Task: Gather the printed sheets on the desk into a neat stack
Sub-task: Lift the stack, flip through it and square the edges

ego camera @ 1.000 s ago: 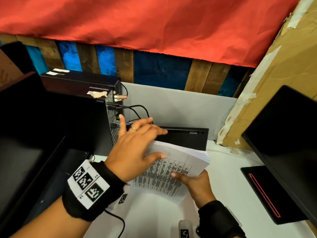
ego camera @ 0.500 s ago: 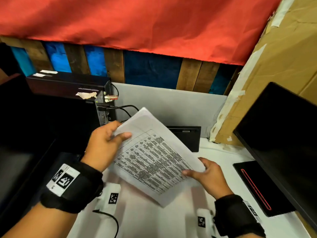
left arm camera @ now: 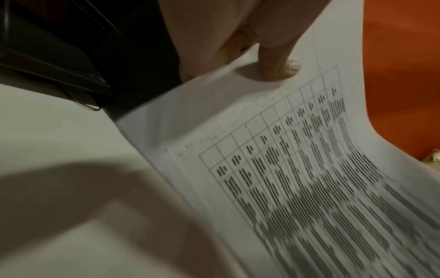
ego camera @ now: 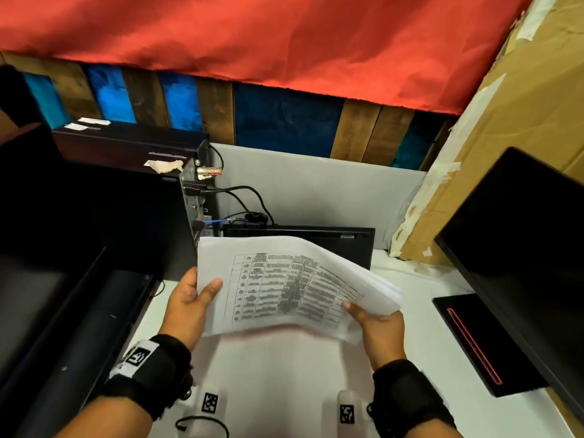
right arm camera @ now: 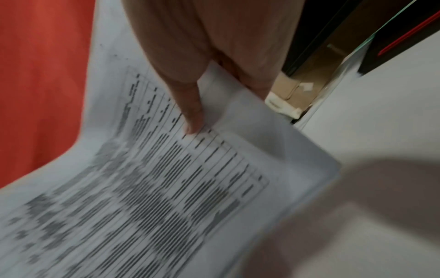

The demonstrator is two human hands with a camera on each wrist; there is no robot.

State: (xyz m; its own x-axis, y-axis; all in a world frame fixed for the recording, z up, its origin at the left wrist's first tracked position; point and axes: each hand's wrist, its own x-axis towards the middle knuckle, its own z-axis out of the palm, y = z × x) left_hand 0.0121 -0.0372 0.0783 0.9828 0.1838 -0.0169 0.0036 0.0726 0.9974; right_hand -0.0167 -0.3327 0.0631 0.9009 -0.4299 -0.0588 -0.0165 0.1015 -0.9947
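Note:
A sheaf of printed sheets (ego camera: 284, 286) with a table of dark text hangs in the air above the white desk (ego camera: 278, 380), held between both hands. My left hand (ego camera: 194, 295) grips its left edge, thumb on the printed face (left arm camera: 276, 69). My right hand (ego camera: 376, 320) grips the right edge, thumb on top (right arm camera: 190, 116) and fingers underneath. The sheets (right arm camera: 166, 188) sag in the middle, and their right ends fan out unevenly. The sheets (left arm camera: 309, 178) are blurred in both wrist views.
A black computer tower (ego camera: 126, 191) with cables stands at the left. A flat black device (ego camera: 300, 245) sits behind the sheets. A dark monitor (ego camera: 521, 248) and its base (ego camera: 480, 343) are at the right, with cardboard (ego camera: 505, 121) behind.
The sheaf was lifted off the desk and turned from a diagonal tilt to lie level crosswise. My left hand moved from on top of it to its left edge, my right to its right edge.

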